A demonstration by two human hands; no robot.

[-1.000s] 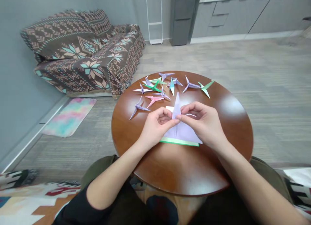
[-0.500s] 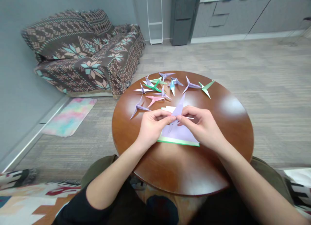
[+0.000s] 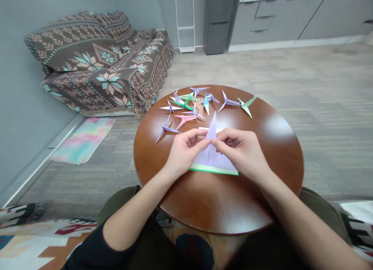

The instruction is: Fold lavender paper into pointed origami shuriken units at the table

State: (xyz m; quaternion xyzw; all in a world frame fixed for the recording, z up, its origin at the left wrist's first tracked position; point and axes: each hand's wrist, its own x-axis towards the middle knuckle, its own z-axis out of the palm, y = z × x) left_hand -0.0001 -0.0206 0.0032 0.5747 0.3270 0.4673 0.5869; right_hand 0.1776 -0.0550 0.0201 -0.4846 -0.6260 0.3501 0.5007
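Note:
Between my hands stands a folded piece of lilac origami paper [image 3: 211, 131], its long narrow point upward. My left hand [image 3: 186, 150] pinches its left side with thumb and fingers. From the right, my right hand [image 3: 240, 148] pinches the same piece, the two thumbs almost touching. Its lower part is hard to tell from the flat sheets behind it. Under my hands lies a stack of square paper sheets [image 3: 217, 170], lilac on top with pale green and green edges below. Part of the stack is hidden by my hands.
Several folded paper cranes lie on the far side of the round brown table [image 3: 221, 211]; among them are a pink crane [image 3: 186, 119], a green crane [image 3: 247, 105] and a lilac crane [image 3: 167, 128]. A covered sofa [image 3: 107, 68] stands beyond, to the left.
The lilac folded piece leaned right half a second ago and now points more upright. Both hands keep their pinch, with small finger shifts. The cranes have not moved.

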